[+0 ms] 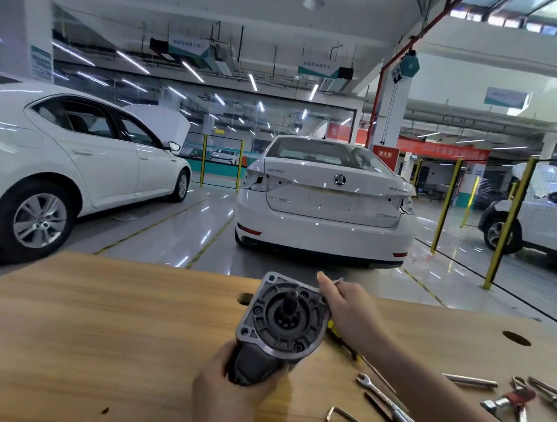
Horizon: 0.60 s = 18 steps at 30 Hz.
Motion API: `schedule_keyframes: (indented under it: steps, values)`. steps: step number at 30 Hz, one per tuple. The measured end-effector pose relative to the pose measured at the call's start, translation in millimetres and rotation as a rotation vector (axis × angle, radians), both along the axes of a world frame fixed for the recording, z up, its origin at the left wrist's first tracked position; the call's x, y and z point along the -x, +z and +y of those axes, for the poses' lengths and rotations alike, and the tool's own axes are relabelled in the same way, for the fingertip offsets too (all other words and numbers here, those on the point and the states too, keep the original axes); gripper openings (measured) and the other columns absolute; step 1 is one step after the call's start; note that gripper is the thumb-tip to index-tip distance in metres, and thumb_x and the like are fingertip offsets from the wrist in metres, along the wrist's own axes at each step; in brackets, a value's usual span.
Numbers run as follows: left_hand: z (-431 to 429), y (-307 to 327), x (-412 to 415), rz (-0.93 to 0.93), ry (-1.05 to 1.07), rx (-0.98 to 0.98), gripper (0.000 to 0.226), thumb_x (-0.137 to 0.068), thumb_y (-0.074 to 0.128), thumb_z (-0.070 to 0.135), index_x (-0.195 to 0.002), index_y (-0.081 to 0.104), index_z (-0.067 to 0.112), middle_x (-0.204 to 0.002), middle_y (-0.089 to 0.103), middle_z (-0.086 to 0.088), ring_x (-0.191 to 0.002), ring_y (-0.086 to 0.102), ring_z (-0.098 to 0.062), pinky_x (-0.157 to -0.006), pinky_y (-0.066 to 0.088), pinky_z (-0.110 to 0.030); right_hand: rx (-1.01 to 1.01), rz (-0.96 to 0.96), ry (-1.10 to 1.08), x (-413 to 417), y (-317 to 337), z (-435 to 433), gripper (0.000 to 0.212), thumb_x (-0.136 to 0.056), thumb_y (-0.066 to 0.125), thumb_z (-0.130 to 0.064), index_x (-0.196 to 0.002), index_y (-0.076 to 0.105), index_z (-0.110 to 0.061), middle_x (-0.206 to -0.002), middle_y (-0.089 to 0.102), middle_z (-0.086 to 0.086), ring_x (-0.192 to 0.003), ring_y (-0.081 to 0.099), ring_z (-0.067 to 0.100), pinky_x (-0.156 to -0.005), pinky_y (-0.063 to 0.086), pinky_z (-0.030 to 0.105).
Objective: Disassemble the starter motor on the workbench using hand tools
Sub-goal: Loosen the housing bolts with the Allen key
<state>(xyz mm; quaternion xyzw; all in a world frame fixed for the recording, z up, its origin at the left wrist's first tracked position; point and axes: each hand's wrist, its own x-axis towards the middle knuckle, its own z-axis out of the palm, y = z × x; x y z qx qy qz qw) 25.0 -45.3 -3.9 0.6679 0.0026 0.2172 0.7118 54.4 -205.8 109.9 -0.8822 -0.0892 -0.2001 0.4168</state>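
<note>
Above workbench (106,315), near far edge, left hand (231,390) gripping starter motor (285,319), right hand (346,306) pinching small metal piece (338,280), wrench (379,392) rightward

A car repair workshop: white sedans (325,200) parked in marked bays, yellow safety posts (509,221), wrenches (381,394) on a wooden surface (106,331).

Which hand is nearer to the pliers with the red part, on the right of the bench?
Right. The right hand, pinching a thin metal piece at the flange of the starter motor, is left of and beyond the pliers; the left hand grips its body, farther left.
</note>
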Motion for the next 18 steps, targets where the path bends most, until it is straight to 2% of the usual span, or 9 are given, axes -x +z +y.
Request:
schedule_keyframes:
  steps: [3,5,7,9,12,14,16,17,18]
  values:
    - [3.0,6.6,2.2,0.003,-0.031,0.028,0.048,-0.032,0.092,0.027,-0.075,0.070,0.027,-0.068,0.072,0.014,-0.067,0.065,-0.002,-0.054,0.045,-0.007,-0.090,0.057,0.029,-3.2,5.7,9.5,0.049,-0.095,0.042,-0.042,-0.054,0.039,-0.017,-0.042,0.036,-0.009,-0.038,0.034,0.004,-0.039,0.028,0.016]
    - [3.2,10.9,4.5,0.017,-0.046,0.024,0.045,-0.037,0.092,0.022,-0.075,0.069,0.028,-0.068,0.071,0.016,-0.072,0.065,-0.004,-0.056,0.046,-0.009,-0.085,0.064,0.042,-3.8,4.4,9.5,0.047,-0.095,0.041,-0.044,-0.058,0.042,-0.015,-0.048,0.039,-0.005,-0.042,0.037,0.006,-0.041,0.030,0.017]
    - [2.9,14.2,5.9,0.027,-0.046,0.030,0.044,-0.038,0.092,0.019,-0.073,0.067,0.029,-0.067,0.070,0.019,-0.073,0.064,-0.003,-0.054,0.046,-0.007,-0.046,0.051,0.048,-2.6,5.5,4.6,0.046,-0.094,0.039,-0.046,-0.059,0.045,-0.016,-0.044,0.039,-0.010,-0.040,0.036,0.003,-0.041,0.030,0.015]
    - [1.8,13.4,6.1,-0.001,-0.038,0.041,0.043,-0.040,0.092,0.016,-0.071,0.066,0.032,-0.066,0.068,0.024,-0.068,0.063,0.005,-0.051,0.044,-0.003,0.085,-0.023,-0.016,-0.9,10.9,-4.4,0.040,-0.095,0.038,-0.044,-0.065,0.052,-0.021,-0.049,0.047,-0.013,-0.046,0.043,0.001,-0.046,0.029,0.015]
    - [-0.5,9.1,7.3,-0.127,-0.012,-0.014,0.046,-0.041,0.092,0.014,-0.070,0.063,0.038,-0.071,0.068,0.025,-0.071,0.061,0.011,-0.052,0.045,-0.002,0.379,-0.090,-0.083,1.8,25.4,-20.5,0.022,-0.097,0.038,-0.032,-0.077,0.046,-0.030,-0.079,0.052,-0.004,-0.069,0.045,0.004,-0.054,0.028,0.015]
    - [-3.2,4.5,8.5,-0.214,-0.013,-0.055,0.047,-0.040,0.092,0.022,-0.075,0.066,0.039,-0.078,0.071,0.021,-0.077,0.063,0.006,-0.056,0.048,-0.005,0.485,-0.011,-0.024,4.7,37.2,-30.7,0.015,-0.097,0.040,-0.024,-0.094,0.055,-0.026,-0.093,0.057,0.003,-0.080,0.052,0.014,-0.064,0.038,0.023]
    - [-3.3,-1.3,9.6,-0.271,-0.033,-0.065,0.049,-0.037,0.090,0.043,-0.082,0.071,0.041,-0.086,0.072,0.018,-0.079,0.065,0.003,-0.062,0.051,-0.008,0.455,0.062,0.099,12.1,51.5,-36.2,0.021,-0.097,0.043,-0.022,-0.101,0.061,-0.012,-0.092,0.065,0.005,-0.087,0.058,0.017,-0.076,0.046,0.030]
    - [-2.2,-4.4,10.7,-0.277,-0.067,-0.065,0.056,-0.036,0.087,0.054,-0.088,0.070,0.045,-0.091,0.071,0.018,-0.081,0.065,0.003,-0.066,0.052,-0.010,0.392,0.094,0.169,17.7,59.6,-36.5,0.024,-0.097,0.042,-0.023,-0.100,0.063,-0.011,-0.085,0.068,-0.005,-0.082,0.060,0.004,-0.073,0.046,0.022]
    - [-0.8,-7.4,12.0,-0.270,-0.118,-0.090,0.061,-0.038,0.085,0.063,-0.095,0.065,0.051,-0.096,0.069,0.020,-0.082,0.064,0.004,-0.069,0.052,-0.010,0.332,0.128,0.228,23.9,66.9,-34.8,0.028,-0.096,0.040,-0.027,-0.097,0.064,-0.015,-0.075,0.066,-0.017,-0.072,0.057,-0.009,-0.064,0.042,0.010]
